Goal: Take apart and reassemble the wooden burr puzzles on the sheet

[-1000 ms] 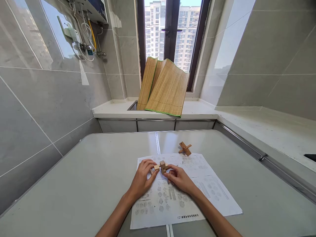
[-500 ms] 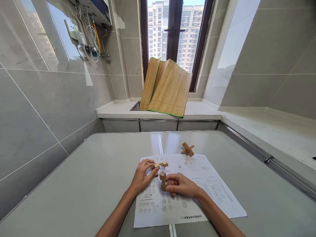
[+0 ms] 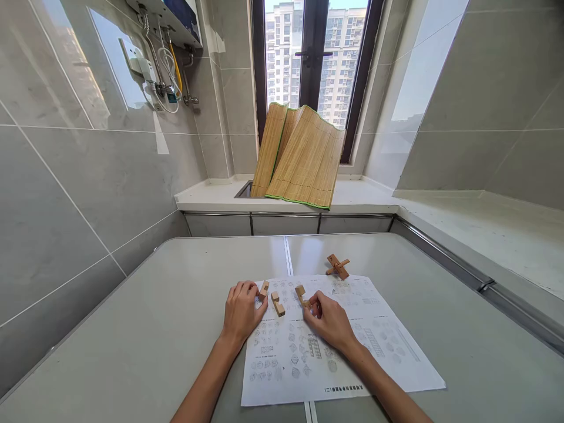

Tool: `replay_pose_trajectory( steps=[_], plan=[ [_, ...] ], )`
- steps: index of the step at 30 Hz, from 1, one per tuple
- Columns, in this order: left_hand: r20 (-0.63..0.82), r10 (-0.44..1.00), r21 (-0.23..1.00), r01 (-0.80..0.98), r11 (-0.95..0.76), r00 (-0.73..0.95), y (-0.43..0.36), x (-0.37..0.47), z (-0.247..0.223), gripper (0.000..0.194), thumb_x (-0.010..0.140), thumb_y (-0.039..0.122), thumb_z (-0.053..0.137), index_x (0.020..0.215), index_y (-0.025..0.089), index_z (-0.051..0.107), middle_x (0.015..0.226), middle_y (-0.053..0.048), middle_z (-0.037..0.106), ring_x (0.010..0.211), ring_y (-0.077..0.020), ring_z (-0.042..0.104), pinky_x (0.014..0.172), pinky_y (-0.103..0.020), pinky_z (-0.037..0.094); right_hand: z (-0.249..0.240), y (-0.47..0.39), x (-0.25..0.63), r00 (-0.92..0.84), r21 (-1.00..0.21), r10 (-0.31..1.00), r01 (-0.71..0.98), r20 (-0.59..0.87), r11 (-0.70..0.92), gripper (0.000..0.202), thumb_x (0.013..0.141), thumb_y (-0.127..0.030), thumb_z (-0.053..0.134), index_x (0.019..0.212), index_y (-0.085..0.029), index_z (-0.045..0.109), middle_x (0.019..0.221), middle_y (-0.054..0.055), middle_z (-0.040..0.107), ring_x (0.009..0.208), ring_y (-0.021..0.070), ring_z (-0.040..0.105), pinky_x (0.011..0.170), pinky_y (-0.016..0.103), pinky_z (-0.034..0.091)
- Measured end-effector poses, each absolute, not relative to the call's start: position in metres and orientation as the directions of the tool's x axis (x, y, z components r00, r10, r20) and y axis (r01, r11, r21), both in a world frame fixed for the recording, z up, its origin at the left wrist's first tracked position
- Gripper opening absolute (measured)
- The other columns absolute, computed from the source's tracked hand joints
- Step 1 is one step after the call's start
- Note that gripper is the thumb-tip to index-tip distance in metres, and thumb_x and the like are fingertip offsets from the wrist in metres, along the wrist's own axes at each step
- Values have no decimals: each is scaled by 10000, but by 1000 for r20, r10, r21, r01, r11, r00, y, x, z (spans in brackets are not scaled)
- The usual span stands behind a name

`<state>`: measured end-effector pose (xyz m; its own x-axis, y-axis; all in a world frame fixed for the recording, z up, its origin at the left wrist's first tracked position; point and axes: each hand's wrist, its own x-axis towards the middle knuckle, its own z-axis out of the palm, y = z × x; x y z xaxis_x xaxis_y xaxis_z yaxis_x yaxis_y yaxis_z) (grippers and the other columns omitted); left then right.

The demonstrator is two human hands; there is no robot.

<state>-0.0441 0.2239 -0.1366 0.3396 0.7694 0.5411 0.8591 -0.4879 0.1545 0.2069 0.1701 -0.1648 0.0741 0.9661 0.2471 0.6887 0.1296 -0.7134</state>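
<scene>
Person sits both forearms over the worktop (image 3: 145,335), hands apart above the near-middle of a printed sheet (image 3: 308,385). Left hand (image 3: 239,312): grip closed, thumb and fingers on the left block (image 3: 264,290), at the sheet's left side. Right hand (image 3: 331,322): grip closed, thumb and fingertips on the near end of the right block (image 3: 300,290); far end sticks out free, likely so its notch stays in sight. Middle block (image 3: 278,304) lies loose on the sheet between the hands, nearer the left one, notch showing; probably put there to be in easy reach of either hand. Sheet lies flat under the work, likely so its printed figures can be read. Joined wooden piece (image 3: 338,268) sits at the sheet's far edge, seemingly out of the way; touching paper or not, cannot tell. Folded mat (image 3: 306,161) leans by the window (image 3: 312,59), well apart.
</scene>
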Motion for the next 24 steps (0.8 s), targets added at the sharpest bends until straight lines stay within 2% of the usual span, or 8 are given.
replay_pose_trajectory(
  steps=[4, 9, 13, 16, 18, 21, 24],
  plan=[
    [516, 780, 173, 849, -500, 354, 221, -42, -134, 135, 845, 268, 613, 727, 214, 575, 1030, -86, 684, 966, -275, 630, 838, -429, 491, -166, 170, 208, 115, -621, 949, 777, 294, 98, 183, 833, -307, 556, 728, -245, 419, 620, -50, 535, 556, 150, 520, 535, 242, 316],
    [465, 787, 252, 792, -556, 404, 215, -39, -130, 253, 749, 236, 658, 594, 207, 461, 1176, -72, 670, 1110, -286, 610, 911, -436, 486, -168, 171, 207, 102, -576, 944, 811, 313, 104, 162, 829, -285, 546, 746, -242, 414, 619, -56, 529, 546, 141, 505, 535, 239, 275],
    [442, 793, 314, 755, -575, 419, 212, -37, -129, 248, 701, 241, 680, 603, 212, 453, 1236, -63, 664, 1155, -299, 603, 957, -449, 490, -169, 171, 206, 102, -561, 944, 822, 314, 98, 165, 831, -285, 546, 749, -242, 409, 615, -59, 528, 538, 138, 490, 539, 242, 266],
    [420, 800, 374, 721, -583, 428, 211, -36, -128, 181, 671, 251, 706, 786, 233, 568, 1177, -69, 691, 1118, -306, 635, 963, -459, 509, -169, 171, 206, 98, -557, 945, 824, 312, 99, 169, 834, -289, 548, 752, -243, 407, 621, -57, 533, 550, 143, 500, 542, 244, 270],
    [396, 800, 419, 686, -594, 451, 211, -36, -129, 408, 660, 277, 743, 1043, 243, 606, 1166, -75, 696, 1111, -314, 648, 971, -467, 520, -170, 171, 206, 95, -554, 945, 826, 312, 100, 175, 837, -295, 552, 751, -243, 409, 623, -56, 536, 553, 145, 507, 544, 248, 275],
    [352, 809, 484, 648, -588, 471, 210, -34, -134, 737, 684, 375, 799, 1346, 255, 499, 1289, -104, 655, 1159, -331, 643, 989, -480, 526, -171, 172, 207, 89, -553, 944, 826, 317, 108, 168, 856, -309, 549, 760, -242, 429, 633, -52, 545, 550, 147, 518, 546, 253, 285],
    [274, 852, 556, 650, -518, 446, 211, -32, -139, 764, 763, 437, 783, 1420, 283, 424, 1371, -108, 620, 1171, -321, 654, 957, -466, 548, -173, 172, 207, 81, -558, 941, 820, 330, 125, 140, 878, -317, 537, 787, -241, 464, 651, -45, 562, 556, 152, 539, 546, 254, 293]
  ],
)
